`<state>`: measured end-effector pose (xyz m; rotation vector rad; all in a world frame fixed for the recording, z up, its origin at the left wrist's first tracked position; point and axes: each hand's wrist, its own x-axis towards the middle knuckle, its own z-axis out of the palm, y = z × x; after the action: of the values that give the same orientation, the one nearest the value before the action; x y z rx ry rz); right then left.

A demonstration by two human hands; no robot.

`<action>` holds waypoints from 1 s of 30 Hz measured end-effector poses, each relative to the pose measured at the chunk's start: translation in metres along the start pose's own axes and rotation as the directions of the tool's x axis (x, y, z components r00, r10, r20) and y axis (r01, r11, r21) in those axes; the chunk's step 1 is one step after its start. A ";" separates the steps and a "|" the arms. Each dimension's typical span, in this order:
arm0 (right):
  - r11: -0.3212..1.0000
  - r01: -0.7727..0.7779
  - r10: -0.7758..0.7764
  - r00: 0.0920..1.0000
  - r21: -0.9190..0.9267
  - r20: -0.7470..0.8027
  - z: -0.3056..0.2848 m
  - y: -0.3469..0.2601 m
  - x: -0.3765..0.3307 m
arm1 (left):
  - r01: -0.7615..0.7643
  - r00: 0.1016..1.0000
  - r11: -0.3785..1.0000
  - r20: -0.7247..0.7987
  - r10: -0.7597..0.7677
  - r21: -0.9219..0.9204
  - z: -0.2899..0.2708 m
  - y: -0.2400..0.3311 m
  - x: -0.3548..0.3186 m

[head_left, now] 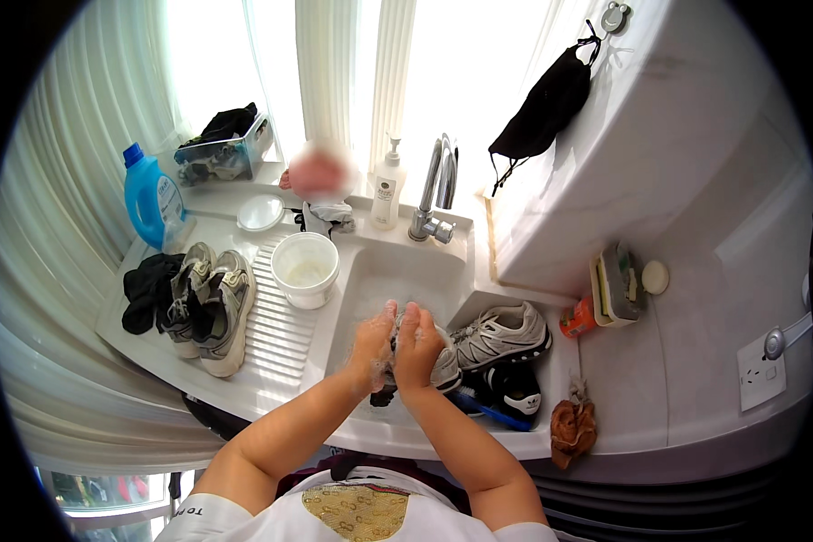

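My left hand (372,348) and my right hand (416,350), both wet and covered in suds, are pressed close together over the white sink (406,266). Their fingers point away from me and close around a soapy greyish thing, mostly hidden by the palms. A small dark piece (383,396) shows below them. Right beside my right hand is a light grey sneaker (448,369), partly covered by it. Another light sneaker (508,334) and a black sneaker with a blue sole (515,393) lie in the right part of the sink.
On the ribbed left drainboard, grey sneakers (228,312) stand by black cloth (149,291) and a white tub (304,271). Behind are a blue detergent bottle (154,199), pump bottle (387,185) and faucet (441,190). A brown cloth (573,429) hangs at the right edge.
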<state>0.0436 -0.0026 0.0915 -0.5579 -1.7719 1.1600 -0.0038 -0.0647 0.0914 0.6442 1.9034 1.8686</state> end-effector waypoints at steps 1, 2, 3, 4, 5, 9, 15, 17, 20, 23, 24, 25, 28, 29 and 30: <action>0.994 0.107 -0.107 0.994 0.003 0.004 0.000 -0.012 -0.011 | 0.001 1.000 1.000 0.024 -0.001 -0.017 -0.002 -0.001 -0.001; 0.983 0.165 -0.173 0.979 0.077 0.106 -0.001 -0.023 -0.020 | 0.002 0.999 0.999 0.044 0.000 -0.035 -0.004 -0.001 -0.001; 0.995 0.093 -0.095 0.992 0.025 0.080 -0.001 -0.019 -0.016 | 0.175 0.985 0.938 0.058 -0.165 -0.298 -0.004 0.007 -0.002; 0.999 0.018 -0.017 0.999 -0.027 0.046 -0.002 -0.008 -0.006 | 0.329 0.942 0.781 0.119 -0.315 -0.531 -0.003 0.011 -0.004; 0.995 -0.060 0.061 0.998 -0.076 0.007 -0.004 0.003 0.002 | 0.377 0.922 0.797 0.107 -0.372 -0.473 0.001 0.011 -0.005; 0.997 -0.029 0.037 0.994 -0.076 0.102 -0.019 0.012 0.015 | 0.434 0.890 0.820 0.036 -0.455 -0.373 0.001 0.021 0.000; 0.974 -0.060 0.157 0.873 -0.217 0.463 -0.043 -0.015 0.026 | 0.343 0.910 0.759 -0.005 -0.415 -0.553 -0.012 0.014 0.016; 0.964 -0.125 0.221 0.869 -0.235 0.443 -0.047 0.004 0.036 | 0.295 0.924 0.809 -0.063 -0.377 -0.509 -0.011 0.015 0.012; 0.963 -0.268 0.264 0.908 -0.032 0.326 -0.051 -0.004 0.041 | 0.414 0.909 0.882 0.044 -0.415 -0.225 -0.040 -0.012 0.003; 0.925 -0.347 0.250 0.863 0.156 0.439 -0.049 -0.003 0.032 | 0.838 0.525 0.516 0.515 -0.677 -0.177 -0.028 0.016 -0.018; 0.904 -0.375 0.217 0.816 0.205 0.536 -0.047 -0.004 0.022 | 0.832 0.549 0.469 0.561 -0.620 -0.296 -0.026 0.016 -0.018; 0.879 -0.408 0.176 0.761 0.249 0.625 -0.046 -0.007 0.016 | 0.817 0.576 0.409 0.599 -0.557 -0.406 -0.026 0.015 -0.018; 0.941 -0.297 0.029 0.556 0.166 0.831 -0.054 -0.003 0.011 | 0.748 0.633 0.255 0.544 -0.551 -0.612 -0.007 0.012 -0.015; 0.962 -0.234 0.028 0.598 0.141 0.801 -0.054 0.007 0.011 | 0.717 0.640 0.218 0.501 -0.583 -0.663 -0.003 0.006 -0.014; 0.952 -0.298 0.189 0.755 0.071 0.628 -0.049 0.014 0.010 | 0.721 0.677 0.201 0.615 -0.403 -0.663 -0.019 -0.045 -0.009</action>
<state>0.0803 0.0346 0.0907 -0.3272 -2.1556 1.8167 -0.0096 -0.0854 0.0471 -0.1714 0.5262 1.7154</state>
